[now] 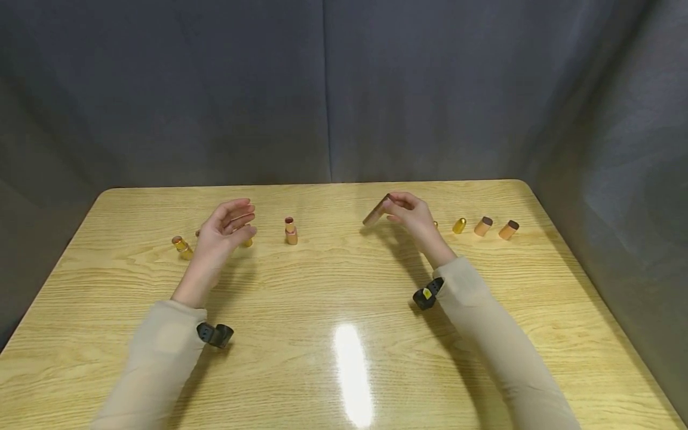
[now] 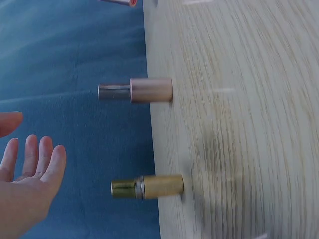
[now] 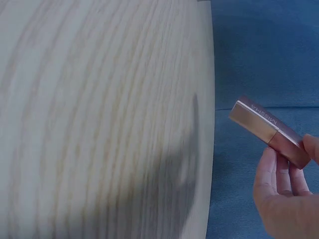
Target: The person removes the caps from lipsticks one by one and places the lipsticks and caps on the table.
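My right hand (image 1: 412, 216) pinches a rose-pink lipstick tube (image 1: 377, 211) between thumb and fingers, tilted above the table. In the right wrist view this capped lipstick (image 3: 269, 132) carries printed lettering on its side. My left hand (image 1: 221, 232) is raised over the left part of the table, its fingers loosely bent around nothing. Close to it stand uncapped lipsticks: a gold one (image 1: 183, 248), another gold one (image 2: 162, 186) partly covered by the hand in the head view, and a pink one (image 1: 291, 232). A dark bit of another shows behind the left hand.
Right of my right hand stand a gold cap (image 1: 459, 226) and two rose-coloured caps (image 1: 483, 226) (image 1: 509, 230). Another gold piece (image 1: 436, 224) is mostly hidden by the right wrist. The wooden table (image 1: 301, 292) ends at a dark curtain (image 1: 215, 95) behind.
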A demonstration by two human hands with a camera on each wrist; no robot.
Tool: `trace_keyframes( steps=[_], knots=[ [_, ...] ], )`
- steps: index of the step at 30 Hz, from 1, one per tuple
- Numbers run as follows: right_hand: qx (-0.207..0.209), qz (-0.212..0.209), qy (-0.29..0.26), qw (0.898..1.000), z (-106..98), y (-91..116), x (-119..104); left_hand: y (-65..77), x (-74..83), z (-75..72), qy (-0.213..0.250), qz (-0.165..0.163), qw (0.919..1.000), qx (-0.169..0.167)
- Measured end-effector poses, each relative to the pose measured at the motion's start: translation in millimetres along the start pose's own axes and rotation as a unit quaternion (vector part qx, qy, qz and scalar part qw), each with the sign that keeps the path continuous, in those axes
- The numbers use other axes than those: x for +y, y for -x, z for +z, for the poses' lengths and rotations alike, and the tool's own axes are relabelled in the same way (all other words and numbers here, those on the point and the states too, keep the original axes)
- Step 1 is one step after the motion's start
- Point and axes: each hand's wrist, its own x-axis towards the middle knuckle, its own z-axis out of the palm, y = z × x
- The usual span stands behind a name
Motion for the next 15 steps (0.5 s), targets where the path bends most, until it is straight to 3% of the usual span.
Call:
trace_keyframes(
  steps=[7,15],
  knots=[
    [-0.001,-0.006,-0.039,0.999,-1.3,7.2,-3.2,-5.9,-0.2,19.6,-0.007,-0.017,0.9993,-0.031],
    [-0.009,-0.015,-0.068,0.998,5.3,15.7,-10.6,-12.6,0.7,42.9,0.008,-0.011,0.9979,-0.063]
  ],
)
